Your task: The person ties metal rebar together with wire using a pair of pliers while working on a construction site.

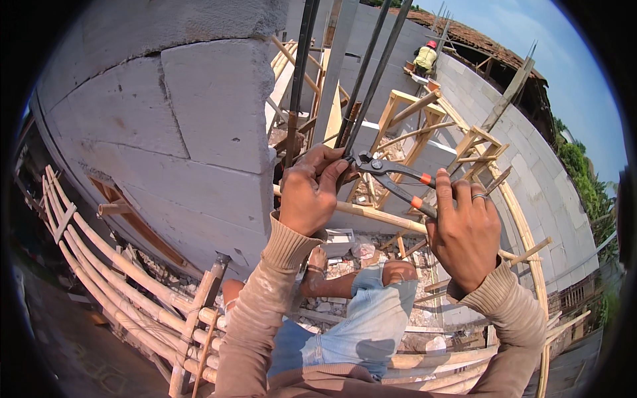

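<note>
In my right hand (467,232) is a pair of tying pincers (397,180) with dark handles and orange bands. Its handles are spread, and its jaws are at the foot of the dark steel bars (358,99), close to my left thumb. My left hand (310,187) is closed at these bars, thumb and fingers pressed together. What it pinches is hidden behind the fingers. Another upright bar (292,132), rusty in its lower part, stands just behind my left hand. Beside it rises a grey block wall (212,106).
Bamboo poles (126,285) run along the lower left. Timber scaffold frames (415,126) stand ahead, with rubble (332,272) below around my bare foot. A long block wall (531,172) curves along the right. A person in a red helmet (425,58) is far off.
</note>
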`<state>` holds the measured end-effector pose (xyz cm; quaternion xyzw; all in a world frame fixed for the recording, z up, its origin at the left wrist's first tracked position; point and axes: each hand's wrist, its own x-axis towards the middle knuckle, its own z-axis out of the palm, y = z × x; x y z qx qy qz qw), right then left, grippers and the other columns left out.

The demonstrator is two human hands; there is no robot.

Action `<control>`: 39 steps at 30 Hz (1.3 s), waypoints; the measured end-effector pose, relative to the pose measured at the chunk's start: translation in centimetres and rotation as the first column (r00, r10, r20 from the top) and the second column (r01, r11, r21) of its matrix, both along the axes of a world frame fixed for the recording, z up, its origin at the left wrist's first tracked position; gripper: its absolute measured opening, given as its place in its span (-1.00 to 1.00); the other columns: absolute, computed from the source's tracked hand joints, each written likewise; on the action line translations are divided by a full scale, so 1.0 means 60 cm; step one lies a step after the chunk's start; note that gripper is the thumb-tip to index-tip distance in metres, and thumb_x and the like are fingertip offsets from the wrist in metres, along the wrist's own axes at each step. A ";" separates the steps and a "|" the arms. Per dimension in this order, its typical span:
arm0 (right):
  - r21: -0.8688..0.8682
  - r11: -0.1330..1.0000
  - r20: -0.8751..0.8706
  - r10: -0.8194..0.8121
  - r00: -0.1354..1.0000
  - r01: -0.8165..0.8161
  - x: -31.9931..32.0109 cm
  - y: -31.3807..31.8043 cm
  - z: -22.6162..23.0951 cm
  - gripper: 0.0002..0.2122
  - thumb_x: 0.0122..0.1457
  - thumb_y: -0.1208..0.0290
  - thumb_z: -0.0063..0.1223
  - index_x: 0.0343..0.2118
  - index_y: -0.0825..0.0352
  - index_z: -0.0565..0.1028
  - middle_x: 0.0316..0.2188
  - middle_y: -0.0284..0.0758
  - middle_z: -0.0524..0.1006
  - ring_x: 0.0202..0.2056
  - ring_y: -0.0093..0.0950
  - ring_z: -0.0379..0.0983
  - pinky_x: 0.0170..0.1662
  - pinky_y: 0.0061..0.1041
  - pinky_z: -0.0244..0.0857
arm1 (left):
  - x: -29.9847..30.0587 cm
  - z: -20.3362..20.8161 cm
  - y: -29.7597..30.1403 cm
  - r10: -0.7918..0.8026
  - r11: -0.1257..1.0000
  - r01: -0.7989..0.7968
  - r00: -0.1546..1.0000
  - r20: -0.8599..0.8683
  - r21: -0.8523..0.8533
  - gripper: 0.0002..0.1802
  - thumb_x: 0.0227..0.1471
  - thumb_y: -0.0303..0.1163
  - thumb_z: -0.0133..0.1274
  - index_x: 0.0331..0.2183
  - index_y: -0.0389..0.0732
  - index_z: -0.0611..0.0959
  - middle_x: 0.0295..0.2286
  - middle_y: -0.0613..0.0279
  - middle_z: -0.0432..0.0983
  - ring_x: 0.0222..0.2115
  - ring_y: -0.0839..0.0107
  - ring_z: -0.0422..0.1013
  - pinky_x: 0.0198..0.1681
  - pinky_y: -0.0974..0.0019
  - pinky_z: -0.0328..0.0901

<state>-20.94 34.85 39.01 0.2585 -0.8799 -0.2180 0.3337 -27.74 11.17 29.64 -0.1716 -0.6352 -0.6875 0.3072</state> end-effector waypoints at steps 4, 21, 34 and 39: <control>-0.188 0.981 0.457 0.124 0.881 -0.041 -0.031 0.011 0.031 -0.58 0.07 0.32 0.16 -0.03 0.41 0.42 -0.49 -0.16 0.48 -0.40 -0.20 0.52 -0.32 -0.16 0.36 | 0.000 0.000 -0.003 0.001 1.000 -0.001 1.000 -0.016 -0.003 -0.85 0.20 -0.61 0.07 -0.19 -0.48 0.58 -0.36 0.11 0.64 -0.32 0.48 0.57 -0.25 0.45 0.45; -0.790 0.437 0.573 0.777 0.261 0.430 -0.072 0.005 -0.135 -0.77 0.28 0.38 0.14 -0.11 0.42 0.46 -0.56 -0.44 0.50 -0.60 -0.67 0.39 -0.55 -0.60 0.27 | 0.010 0.007 -0.009 -0.048 0.999 0.047 0.997 0.053 0.026 -0.87 0.19 -0.60 0.11 -0.21 -0.44 0.61 -0.34 0.19 0.63 -0.29 0.54 0.51 -0.17 0.47 0.39; -0.824 0.536 0.559 0.715 0.420 0.186 -0.096 0.001 -0.147 -0.57 -0.02 0.35 0.44 -0.20 0.49 0.45 -0.48 -0.32 0.52 -0.46 -0.56 0.46 -0.38 -0.55 0.35 | 0.008 0.010 -0.015 -0.116 0.993 0.110 0.979 0.165 0.045 -0.80 0.22 -0.55 0.09 -0.13 -0.45 0.55 -0.27 0.14 0.61 -0.25 0.52 0.51 -0.14 0.45 0.41; -0.774 0.630 0.456 0.622 0.637 -0.062 -0.101 0.018 -0.129 -0.46 -0.08 0.36 0.46 -0.07 0.47 0.42 -0.26 -0.20 0.54 -0.39 -0.31 0.56 -0.30 -0.46 0.41 | 0.007 0.012 -0.019 -0.107 0.993 0.113 0.981 0.161 -0.031 -0.74 0.24 -0.50 0.08 -0.09 -0.47 0.51 -0.25 0.07 0.62 -0.23 0.45 0.54 -0.12 0.42 0.43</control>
